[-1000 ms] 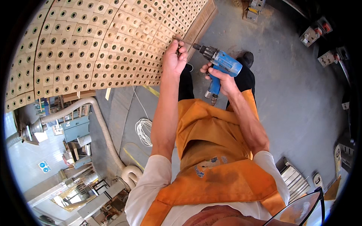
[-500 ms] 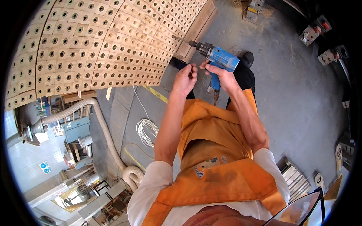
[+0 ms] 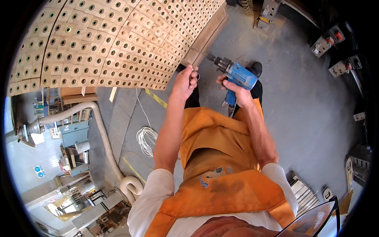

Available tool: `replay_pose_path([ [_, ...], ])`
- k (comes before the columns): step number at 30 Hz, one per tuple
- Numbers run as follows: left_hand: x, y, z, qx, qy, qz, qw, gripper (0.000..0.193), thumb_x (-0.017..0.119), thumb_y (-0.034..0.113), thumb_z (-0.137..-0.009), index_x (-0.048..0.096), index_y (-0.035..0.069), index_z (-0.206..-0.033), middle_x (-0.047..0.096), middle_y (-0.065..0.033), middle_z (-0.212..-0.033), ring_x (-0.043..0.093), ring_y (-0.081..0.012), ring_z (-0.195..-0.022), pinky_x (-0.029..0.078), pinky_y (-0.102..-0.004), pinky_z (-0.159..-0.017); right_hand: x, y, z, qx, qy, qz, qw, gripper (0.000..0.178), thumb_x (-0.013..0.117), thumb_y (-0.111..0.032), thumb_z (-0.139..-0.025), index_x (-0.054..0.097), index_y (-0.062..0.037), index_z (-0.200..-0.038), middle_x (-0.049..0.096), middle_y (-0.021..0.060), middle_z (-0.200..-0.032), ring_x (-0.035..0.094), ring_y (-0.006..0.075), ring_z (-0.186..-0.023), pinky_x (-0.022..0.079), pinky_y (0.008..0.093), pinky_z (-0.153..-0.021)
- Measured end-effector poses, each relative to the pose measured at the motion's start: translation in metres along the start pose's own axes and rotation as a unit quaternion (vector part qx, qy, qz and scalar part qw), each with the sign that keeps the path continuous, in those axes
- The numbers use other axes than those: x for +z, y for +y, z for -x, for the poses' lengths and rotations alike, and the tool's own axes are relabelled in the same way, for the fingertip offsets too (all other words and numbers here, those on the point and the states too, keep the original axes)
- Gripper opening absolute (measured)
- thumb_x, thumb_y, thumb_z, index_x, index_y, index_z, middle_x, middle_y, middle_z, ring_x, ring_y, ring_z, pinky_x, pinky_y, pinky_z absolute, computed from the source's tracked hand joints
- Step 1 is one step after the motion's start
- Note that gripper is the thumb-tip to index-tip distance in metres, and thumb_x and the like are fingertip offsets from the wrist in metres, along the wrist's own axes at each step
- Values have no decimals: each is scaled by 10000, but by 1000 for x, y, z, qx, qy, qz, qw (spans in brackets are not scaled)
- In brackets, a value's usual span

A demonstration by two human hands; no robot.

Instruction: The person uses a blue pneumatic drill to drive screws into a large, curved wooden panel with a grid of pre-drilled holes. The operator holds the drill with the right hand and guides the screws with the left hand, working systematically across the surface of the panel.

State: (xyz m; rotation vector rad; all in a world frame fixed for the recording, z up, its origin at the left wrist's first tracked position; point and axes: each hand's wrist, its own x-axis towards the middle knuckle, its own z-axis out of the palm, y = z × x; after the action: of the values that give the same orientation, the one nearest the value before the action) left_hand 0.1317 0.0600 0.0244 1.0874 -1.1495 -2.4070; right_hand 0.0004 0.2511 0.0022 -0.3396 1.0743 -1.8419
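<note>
My right hand (image 3: 233, 87) grips a blue power drill (image 3: 236, 73) whose bit points up-left at the lower edge of a large wooden panel (image 3: 118, 43) made of many small blocks, each with a round hole. My left hand (image 3: 184, 82) is held just left of the drill, below the panel's edge, fingers pinched on a small metal ring-like part (image 3: 196, 76). I wear an orange apron (image 3: 221, 158) over a white shirt.
A coil of white cable (image 3: 146, 139) lies on the grey concrete floor. A ribbed grey extraction hose (image 3: 103, 130) curves at left beside machines. Metal brackets (image 3: 327, 43) sit at upper right, and slatted parts (image 3: 302, 191) at lower right.
My left hand has dropped away from the panel's edge and drawn back toward the drill. The drill has stayed roughly in place, its bit still at the panel.
</note>
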Motion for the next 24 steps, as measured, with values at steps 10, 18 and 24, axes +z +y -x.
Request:
replay_pose_path([
  [10, 10, 31, -33, 78, -48, 111, 990, 181, 533, 187, -969, 572, 35, -1059, 566, -1, -806, 495, -67, -612, 401, -180, -505, -8, 0, 21, 17, 13, -52, 998, 272, 665, -96, -842, 598, -19, -1094, 657, 115, -1034, 635, 239, -993, 499, 314, -769],
  [18, 15, 36, -31, 64, -45, -8, 997, 269, 560, 296, -961, 559, 43, -1052, 515, 24, -757, 416, -40, -550, 327, -172, -448, -13, 2, 19, 28, -21, -26, 999, 258, 660, -103, -842, 592, -38, -1082, 665, 100, -1005, 630, 203, -947, 492, 306, -753],
  [24, 17, 28, -32, 47, -5, 2, 999, 260, 563, 295, -960, 562, 50, -1045, 505, 25, -758, 410, -41, -545, 323, -172, -445, -9, 4, 18, 19, -6, 11, 1000, 223, 659, -117, -840, 626, -44, -1048, 670, 66, -990, 608, 164, -863, 491, 306, -752],
])
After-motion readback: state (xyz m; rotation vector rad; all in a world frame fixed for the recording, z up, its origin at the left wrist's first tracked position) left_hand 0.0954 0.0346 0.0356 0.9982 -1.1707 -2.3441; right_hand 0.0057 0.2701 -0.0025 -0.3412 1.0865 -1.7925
